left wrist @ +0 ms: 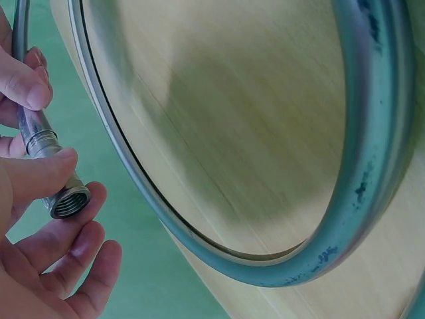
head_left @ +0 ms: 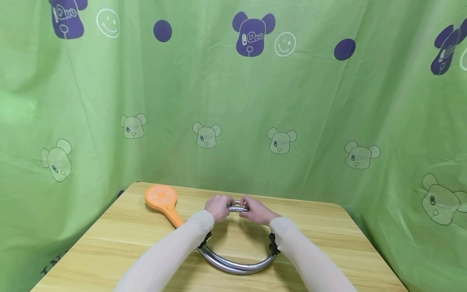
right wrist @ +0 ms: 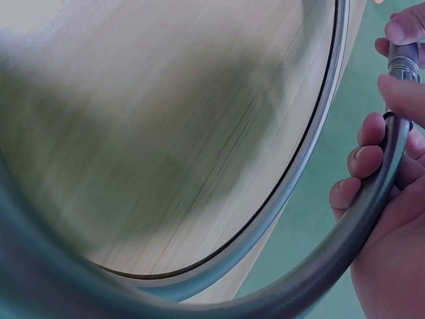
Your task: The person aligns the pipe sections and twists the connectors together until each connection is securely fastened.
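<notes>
A coiled silver shower hose [head_left: 235,268] forms a loop over the table, in front of both forearms. At the loop's far side, my left hand [head_left: 219,207] pinches the hose's metal connector [head_left: 237,209] between thumb and fingers. Its open end shows inner threads in the left wrist view, where the connector nut [left wrist: 70,201] lies by the fingertips. Close beside it, my right hand [head_left: 258,211] grips the hose end; in the right wrist view its fingers [right wrist: 364,161] curl round the hose [right wrist: 352,232]. An orange shower head [head_left: 161,196] lies face up at the left, its handle partly behind the left sleeve.
Beneath everything is a light wooden table [head_left: 328,239] with rounded far corners. A green patterned curtain [head_left: 233,93] hangs behind it and along both sides. Black camera mounts [head_left: 273,243] sit at the wrists, near the hose loop.
</notes>
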The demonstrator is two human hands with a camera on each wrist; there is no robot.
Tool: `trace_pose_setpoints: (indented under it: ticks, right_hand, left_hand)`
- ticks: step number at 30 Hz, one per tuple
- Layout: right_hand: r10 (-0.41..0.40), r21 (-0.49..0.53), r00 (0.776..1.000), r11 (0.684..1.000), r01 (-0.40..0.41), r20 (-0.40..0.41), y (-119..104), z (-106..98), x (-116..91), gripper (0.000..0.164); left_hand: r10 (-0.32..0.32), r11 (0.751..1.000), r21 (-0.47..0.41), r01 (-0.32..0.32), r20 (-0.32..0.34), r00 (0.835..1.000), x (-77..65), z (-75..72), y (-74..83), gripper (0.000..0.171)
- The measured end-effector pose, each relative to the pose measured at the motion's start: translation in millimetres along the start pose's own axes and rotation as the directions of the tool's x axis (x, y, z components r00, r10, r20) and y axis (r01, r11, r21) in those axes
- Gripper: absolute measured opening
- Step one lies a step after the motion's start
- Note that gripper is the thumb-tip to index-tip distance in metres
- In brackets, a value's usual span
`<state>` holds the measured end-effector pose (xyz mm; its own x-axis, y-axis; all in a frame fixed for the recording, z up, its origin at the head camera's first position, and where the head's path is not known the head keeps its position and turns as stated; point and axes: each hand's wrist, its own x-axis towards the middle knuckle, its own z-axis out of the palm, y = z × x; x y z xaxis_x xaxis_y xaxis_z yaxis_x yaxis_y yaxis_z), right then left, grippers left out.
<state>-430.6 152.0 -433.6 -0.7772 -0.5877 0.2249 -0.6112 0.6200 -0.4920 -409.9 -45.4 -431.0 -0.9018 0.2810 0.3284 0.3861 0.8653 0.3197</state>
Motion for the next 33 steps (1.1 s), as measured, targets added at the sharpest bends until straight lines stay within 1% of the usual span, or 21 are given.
trace_pose_setpoints:
  ticks: [2,6,9,13,16,20,22,28,29,33]
  right_hand:
    - [-0.022,-0.017,1.000,1.000,0.022,-0.010,-0.6,-0.4,-0.8,0.021]
    - [-0.037,-0.017,0.999,0.999,0.037,-0.016,-3.0,-1.8,-1.5,0.018]
    - [-0.030,-0.014,1.000,0.999,0.030,0.000,-3.3,-2.4,-1.1,0.013]
    - [-0.045,-0.019,0.999,0.999,0.046,0.027,-0.9,-2.7,-0.3,0.006]
    - [-0.064,-0.028,0.997,0.997,0.065,0.036,0.6,-3.3,0.7,0.009]
    - [-0.068,-0.043,0.996,0.997,0.070,0.053,1.3,-3.7,2.5,0.018]
    - [-0.057,-0.047,0.997,0.997,0.060,0.059,1.2,-3.7,3.1,0.021]
    - [0.046,-0.008,0.996,0.999,-0.046,0.077,-0.6,-2.7,3.6,0.028]
    - [0.056,-0.002,0.995,0.998,-0.056,0.079,-0.7,-2.0,3.7,0.026]
    - [0.047,0.025,0.997,0.999,-0.048,0.063,-1.3,0.3,2.0,0.016]
  left_hand:
    - [-0.006,1.000,-0.006,0.006,0.004,1.000,-0.1,-0.2,-0.1,0.040]
    - [-0.009,1.000,-0.013,0.009,0.006,1.000,-0.2,0.1,-0.8,0.039]
    - [-0.006,1.000,-0.009,0.006,0.002,1.000,-0.4,0.9,-1.7,0.039]
    - [-0.004,1.000,-0.004,0.004,-0.001,1.000,-0.7,1.5,-2.2,0.038]
    - [-0.006,1.000,-0.007,0.006,0.001,1.000,-0.6,1.5,-1.9,0.038]
    - [-0.005,1.000,-0.001,0.005,0.004,1.000,-0.2,0.9,-1.1,0.039]
    - [-0.004,1.000,0.004,0.004,0.004,1.000,-0.2,0.7,-0.8,0.039]
    - [-0.008,1.000,0.004,0.008,0.007,1.000,0.2,1.0,-0.4,0.041]
    - [-0.010,1.000,0.001,0.010,0.008,1.000,0.3,1.1,-0.3,0.041]
    - [-0.013,1.000,-0.003,0.013,0.011,1.000,0.7,1.3,-0.2,0.042]
